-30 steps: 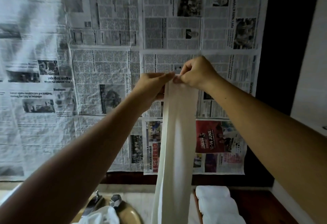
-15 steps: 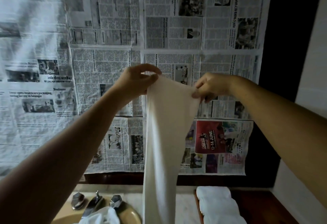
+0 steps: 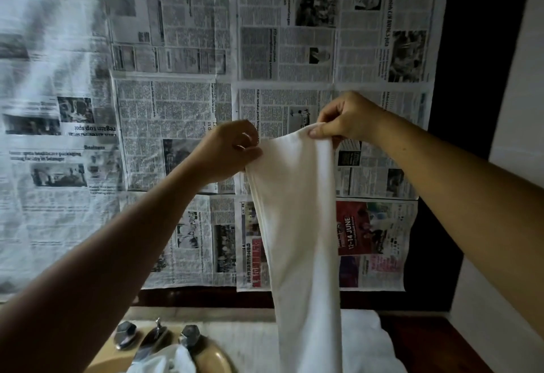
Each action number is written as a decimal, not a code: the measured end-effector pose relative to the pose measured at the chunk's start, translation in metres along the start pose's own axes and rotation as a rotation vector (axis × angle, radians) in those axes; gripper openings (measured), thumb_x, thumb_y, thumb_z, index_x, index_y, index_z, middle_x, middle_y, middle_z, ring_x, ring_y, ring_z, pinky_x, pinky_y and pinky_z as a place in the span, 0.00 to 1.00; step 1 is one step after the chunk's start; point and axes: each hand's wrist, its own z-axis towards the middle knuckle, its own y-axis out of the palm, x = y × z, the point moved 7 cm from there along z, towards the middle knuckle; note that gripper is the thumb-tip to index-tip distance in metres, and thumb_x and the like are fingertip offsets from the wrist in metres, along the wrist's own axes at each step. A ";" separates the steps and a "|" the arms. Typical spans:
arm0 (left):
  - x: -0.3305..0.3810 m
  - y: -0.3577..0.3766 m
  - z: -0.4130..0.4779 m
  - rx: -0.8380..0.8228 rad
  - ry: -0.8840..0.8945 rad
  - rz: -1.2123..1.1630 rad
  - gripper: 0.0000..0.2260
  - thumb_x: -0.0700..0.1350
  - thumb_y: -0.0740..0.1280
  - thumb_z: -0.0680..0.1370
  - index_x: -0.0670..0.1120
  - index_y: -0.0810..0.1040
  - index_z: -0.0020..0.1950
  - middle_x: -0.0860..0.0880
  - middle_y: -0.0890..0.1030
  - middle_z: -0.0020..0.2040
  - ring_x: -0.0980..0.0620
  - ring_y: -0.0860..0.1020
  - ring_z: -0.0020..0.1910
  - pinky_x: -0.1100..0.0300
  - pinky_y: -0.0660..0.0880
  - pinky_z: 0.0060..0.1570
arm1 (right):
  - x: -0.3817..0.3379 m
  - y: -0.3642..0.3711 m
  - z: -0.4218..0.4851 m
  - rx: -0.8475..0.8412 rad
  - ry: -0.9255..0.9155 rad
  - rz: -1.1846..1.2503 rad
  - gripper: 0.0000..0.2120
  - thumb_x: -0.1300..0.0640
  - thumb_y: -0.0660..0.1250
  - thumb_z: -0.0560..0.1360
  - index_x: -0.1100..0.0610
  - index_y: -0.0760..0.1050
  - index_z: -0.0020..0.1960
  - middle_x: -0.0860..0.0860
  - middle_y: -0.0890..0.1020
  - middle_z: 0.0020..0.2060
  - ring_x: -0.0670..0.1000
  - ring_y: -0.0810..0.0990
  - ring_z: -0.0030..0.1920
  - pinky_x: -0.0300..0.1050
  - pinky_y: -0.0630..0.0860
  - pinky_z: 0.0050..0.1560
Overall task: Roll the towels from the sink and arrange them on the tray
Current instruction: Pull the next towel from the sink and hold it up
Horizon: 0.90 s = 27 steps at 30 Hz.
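A long white towel (image 3: 300, 240) hangs straight down in front of me, held up by its top edge. My left hand (image 3: 228, 151) pinches the top left corner. My right hand (image 3: 344, 118) pinches the top right corner, slightly higher. The towel's lower end drops out of view at the bottom. More white towels (image 3: 164, 361) lie bunched in the tan sink (image 3: 216, 358) at the bottom left. At the bottom right, rolled white towels (image 3: 365, 340) rest on a dark wooden tray (image 3: 426, 343), partly hidden behind the hanging towel.
A chrome faucet with two knobs (image 3: 156, 336) stands behind the sink. Newspaper sheets (image 3: 182, 107) cover the wall ahead. A dark panel (image 3: 477, 48) and a pale wall (image 3: 518, 93) lie to the right.
My hands have moved apart from nearly touching, spreading the towel's top edge wider. The right hand has shifted right while the left hand dropped a little.
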 end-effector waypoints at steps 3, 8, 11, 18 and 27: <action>0.006 0.000 0.001 0.080 0.070 0.173 0.05 0.38 0.72 0.77 0.45 0.78 0.46 0.46 0.84 0.44 0.50 0.85 0.41 0.51 0.85 0.42 | -0.008 -0.003 -0.001 0.038 -0.003 0.030 0.09 0.61 0.76 0.73 0.66 0.81 0.41 0.62 0.84 0.40 0.62 0.85 0.42 0.60 0.84 0.47; 0.013 0.004 0.005 0.183 0.084 0.247 0.03 0.39 0.72 0.76 0.46 0.81 0.45 0.49 0.86 0.40 0.57 0.84 0.35 0.56 0.84 0.42 | -0.026 -0.007 -0.001 0.066 -0.027 0.044 0.08 0.61 0.74 0.75 0.63 0.79 0.40 0.59 0.82 0.38 0.56 0.84 0.39 0.57 0.84 0.44; 0.008 0.007 0.010 0.138 0.041 0.158 0.04 0.41 0.74 0.76 0.49 0.82 0.48 0.51 0.87 0.42 0.57 0.85 0.37 0.53 0.85 0.46 | -0.026 -0.014 -0.001 0.076 -0.020 0.042 0.08 0.61 0.73 0.75 0.62 0.78 0.38 0.58 0.82 0.37 0.57 0.84 0.39 0.58 0.84 0.45; 0.024 0.008 0.013 0.132 0.059 0.152 0.11 0.43 0.72 0.78 0.55 0.86 0.58 0.57 0.84 0.40 0.68 0.78 0.28 0.74 0.74 0.32 | -0.011 -0.026 -0.002 0.111 0.058 0.013 0.07 0.59 0.73 0.73 0.59 0.80 0.38 0.58 0.84 0.39 0.58 0.85 0.41 0.59 0.85 0.46; 0.027 0.001 0.020 0.102 0.058 0.335 0.05 0.42 0.70 0.77 0.48 0.84 0.52 0.52 0.84 0.45 0.58 0.82 0.41 0.56 0.83 0.45 | -0.008 -0.028 -0.003 0.114 0.093 -0.054 0.09 0.58 0.79 0.70 0.60 0.81 0.38 0.57 0.85 0.41 0.55 0.86 0.39 0.50 0.85 0.42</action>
